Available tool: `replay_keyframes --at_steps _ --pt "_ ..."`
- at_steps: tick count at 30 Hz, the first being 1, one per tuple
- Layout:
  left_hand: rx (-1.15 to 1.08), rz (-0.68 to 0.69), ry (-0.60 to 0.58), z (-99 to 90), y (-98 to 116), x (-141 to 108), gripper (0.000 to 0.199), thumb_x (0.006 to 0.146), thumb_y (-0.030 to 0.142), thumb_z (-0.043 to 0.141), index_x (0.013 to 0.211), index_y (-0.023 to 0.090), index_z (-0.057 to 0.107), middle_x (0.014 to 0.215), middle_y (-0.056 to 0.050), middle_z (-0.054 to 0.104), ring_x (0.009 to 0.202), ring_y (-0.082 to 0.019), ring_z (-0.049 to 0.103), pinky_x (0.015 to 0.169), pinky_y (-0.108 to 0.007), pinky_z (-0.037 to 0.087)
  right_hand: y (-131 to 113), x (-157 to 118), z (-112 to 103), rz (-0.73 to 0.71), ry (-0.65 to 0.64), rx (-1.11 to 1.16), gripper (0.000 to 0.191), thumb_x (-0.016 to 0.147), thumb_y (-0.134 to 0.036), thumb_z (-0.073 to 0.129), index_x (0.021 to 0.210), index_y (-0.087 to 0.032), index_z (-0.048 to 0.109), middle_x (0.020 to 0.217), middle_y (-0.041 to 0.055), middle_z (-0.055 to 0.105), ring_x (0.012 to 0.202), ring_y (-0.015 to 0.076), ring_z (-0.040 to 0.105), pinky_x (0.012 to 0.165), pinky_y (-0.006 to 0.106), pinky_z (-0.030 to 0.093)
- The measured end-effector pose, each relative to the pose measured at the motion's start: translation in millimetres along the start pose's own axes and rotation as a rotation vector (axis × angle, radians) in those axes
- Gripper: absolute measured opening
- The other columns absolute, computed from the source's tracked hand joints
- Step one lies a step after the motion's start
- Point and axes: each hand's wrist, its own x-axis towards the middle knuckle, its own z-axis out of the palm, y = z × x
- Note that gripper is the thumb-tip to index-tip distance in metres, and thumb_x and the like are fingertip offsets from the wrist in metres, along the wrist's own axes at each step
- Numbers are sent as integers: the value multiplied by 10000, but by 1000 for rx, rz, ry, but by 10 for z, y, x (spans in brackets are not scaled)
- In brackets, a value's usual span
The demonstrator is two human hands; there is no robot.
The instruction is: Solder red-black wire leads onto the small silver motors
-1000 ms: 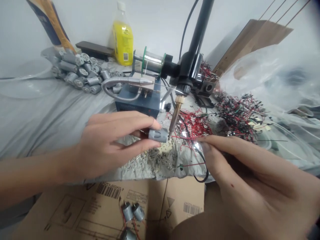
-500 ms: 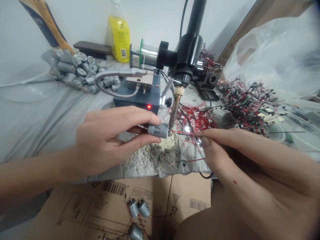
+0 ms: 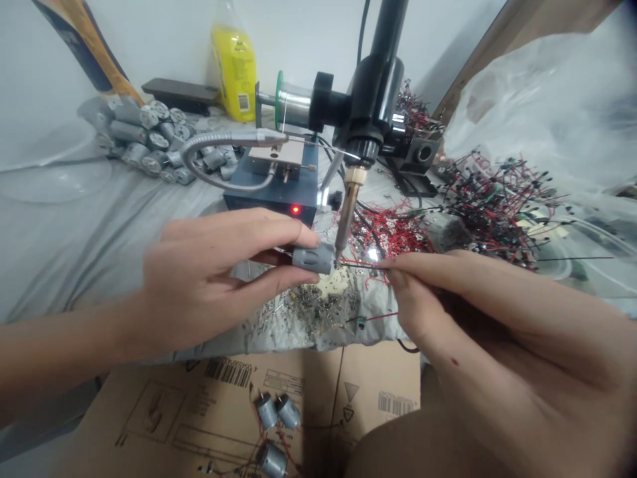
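Note:
Between its thumb and fingers, my left hand (image 3: 223, 259) grips a small grey electric motor (image 3: 313, 258), lying on its side with one end facing right. The tip of a soldering iron (image 3: 348, 212), clamped in a black stand, comes down at that end. My right hand (image 3: 448, 299) pinches a red and a black wire (image 3: 363, 264), whose left ends reach the motor's end by the iron tip. Whether the wires touch the terminals is too small to tell. A thin solder feed tube (image 3: 318, 143) points toward the iron.
A solder spool (image 3: 294, 108) sits above the blue feeder box (image 3: 271, 189) with its red light. Grey motors (image 3: 154, 143) are piled at back left. Red wires (image 3: 393, 232) and black-tipped wires (image 3: 497, 199) heap on the right. Wired motors (image 3: 273, 458) lie on cardboard (image 3: 209, 411) below.
My right hand has moved slightly left, bringing the wire ends up to the motor's end and the iron tip. My left hand still holds the motor in nearly the same place.

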Motion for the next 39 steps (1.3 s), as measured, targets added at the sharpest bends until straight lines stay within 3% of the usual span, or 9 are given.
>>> replay_keyframes --at_steps 7,13,39 --pt "-2 -2 -8 -13 -5 15 145 1117 422 789 1190 298 809 1167 20 847 915 -174 808 873 -299 684 6 6 23 -20 -4 -3 139 1024 -190 744 984 -294 827 832 -14 830 656 146 724 601 286 576" --pt "53 33 32 11 -11 30 66 1100 384 785 1150 359 822 1139 74 853 899 -199 826 855 -353 698 33 -4 30 -75 54 6 122 1005 -188 773 979 -283 845 825 -9 823 625 149 707 530 278 538" --pt "87 30 13 -2 -14 24 95 1115 421 757 1152 352 810 1134 65 854 819 -192 809 758 -351 675 17 12 1 -28 49 -2 113 967 -195 766 947 -267 850 827 -67 831 632 83 694 627 217 579"
